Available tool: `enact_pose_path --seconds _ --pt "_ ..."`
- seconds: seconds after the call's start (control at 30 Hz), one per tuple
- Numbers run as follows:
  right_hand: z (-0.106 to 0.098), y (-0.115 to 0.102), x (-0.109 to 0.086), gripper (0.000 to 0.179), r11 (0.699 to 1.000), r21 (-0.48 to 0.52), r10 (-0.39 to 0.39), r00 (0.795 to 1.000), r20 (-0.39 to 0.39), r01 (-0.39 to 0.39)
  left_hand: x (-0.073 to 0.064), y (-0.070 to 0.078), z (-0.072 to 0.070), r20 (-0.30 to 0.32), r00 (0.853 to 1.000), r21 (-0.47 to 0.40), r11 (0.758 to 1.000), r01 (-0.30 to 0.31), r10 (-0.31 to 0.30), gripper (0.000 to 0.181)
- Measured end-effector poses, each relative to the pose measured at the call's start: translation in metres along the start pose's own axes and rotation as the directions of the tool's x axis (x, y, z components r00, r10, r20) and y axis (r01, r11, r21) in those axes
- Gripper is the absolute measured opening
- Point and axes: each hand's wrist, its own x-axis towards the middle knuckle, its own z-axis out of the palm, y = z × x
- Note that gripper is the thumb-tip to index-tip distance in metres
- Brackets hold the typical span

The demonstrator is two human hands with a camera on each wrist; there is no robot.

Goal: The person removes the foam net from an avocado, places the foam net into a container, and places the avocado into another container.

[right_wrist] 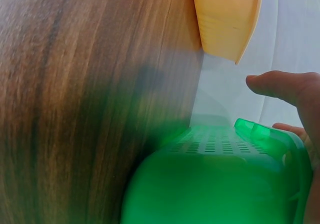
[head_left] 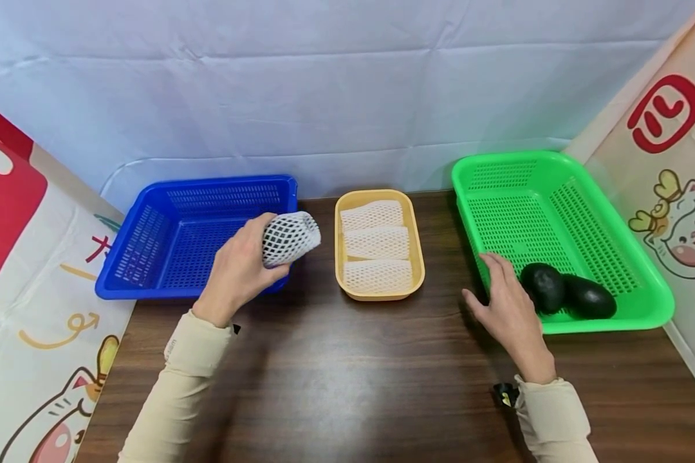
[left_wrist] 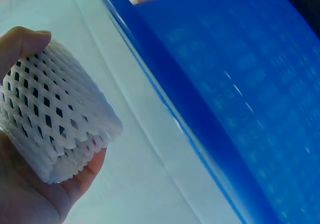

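Observation:
My left hand (head_left: 240,270) grips a white foam net sleeve (head_left: 290,239) in front of the blue basket's right end, the sleeve tilted. Something dark shows through the sleeve's mesh, and in the left wrist view the loose end of the foam net (left_wrist: 60,109) extends past the fingers. Thumb apart from its fingers, my right hand (head_left: 512,315) holds nothing and hovers at the near left rim of the green basket (head_left: 631,238). Two smooth, near-black oval fruits, one rounder (head_left: 543,288) and one longer (head_left: 589,298), lie together in that basket's near part.
Between the two baskets stands a yellow tray (head_left: 379,297) with three flat white foam net sleeves (head_left: 376,243) in it. The blue basket (head_left: 197,186) is at the left on the brown wooden table (head_left: 336,379). White cloth hangs behind, with printed panels on both sides.

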Motion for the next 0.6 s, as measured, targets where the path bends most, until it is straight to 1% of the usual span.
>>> enact_pose_path --seconds 0.17,0.27,0.47,0.6 --pt "0.0 0.0 0.0 0.074 1.0 -0.004 -0.002 1.0 -0.004 0.002 -0.004 0.022 0.009 0.033 0.995 0.016 0.995 -0.099 0.098 0.086" --pt "0.0 0.0 0.0 0.074 1.0 -0.005 0.0 1.0 -0.003 0.0 -0.008 0.033 0.017 0.041 0.989 0.013 0.989 -0.144 0.143 0.086" --pt "0.0 0.0 -0.001 0.074 1.0 -0.005 0.002 1.0 -0.003 -0.002 -0.018 0.05 0.041 0.04 0.976 -0.027 0.977 -0.213 0.214 0.083" --pt "0.0 0.001 -0.001 0.074 1.0 -0.003 -0.004 1.0 -0.014 0.004 -0.025 0.06 0.056 0.068 0.966 -0.031 0.968 -0.249 0.25 0.084"
